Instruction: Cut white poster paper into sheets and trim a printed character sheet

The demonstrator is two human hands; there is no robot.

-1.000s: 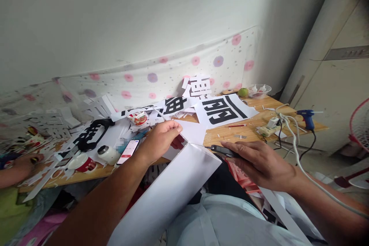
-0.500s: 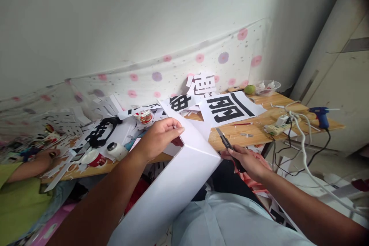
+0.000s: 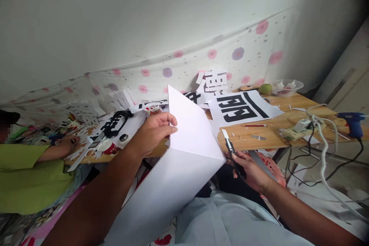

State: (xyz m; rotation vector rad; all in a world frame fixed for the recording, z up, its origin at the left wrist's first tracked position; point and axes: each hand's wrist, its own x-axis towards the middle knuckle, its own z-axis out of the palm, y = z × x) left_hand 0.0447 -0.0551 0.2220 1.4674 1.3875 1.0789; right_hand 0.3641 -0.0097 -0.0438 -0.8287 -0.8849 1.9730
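Note:
A large white foam board [image 3: 170, 184], bent along a crease, stands tilted in front of my body. My left hand [image 3: 154, 132] pinches the left edge of its upper flap between thumb and fingers. At the board's right corner, my right hand [image 3: 248, 167] is wrapped round a black utility knife [image 3: 230, 148] with its blade out, pointing up and away from me. Some right fingertips are near or behind that corner; whether they touch it I cannot tell. Behind the board, a paper sheet with a bold black character [image 3: 242, 107] lies on the wooden table [image 3: 276, 138].
A blue glue gun [image 3: 353, 123] and a power strip [image 3: 296, 130] with tangled cords are at the right. Cut-out white characters [image 3: 213, 82] lean by the wall. A red-and-white cup [image 3: 106, 147] stands left, near a co-worker in a green shirt [image 3: 29, 177].
The upper flap of the board has swung up and looks wider. The view has turned left, bringing more of the co-worker into sight. Both hands keep their hold.

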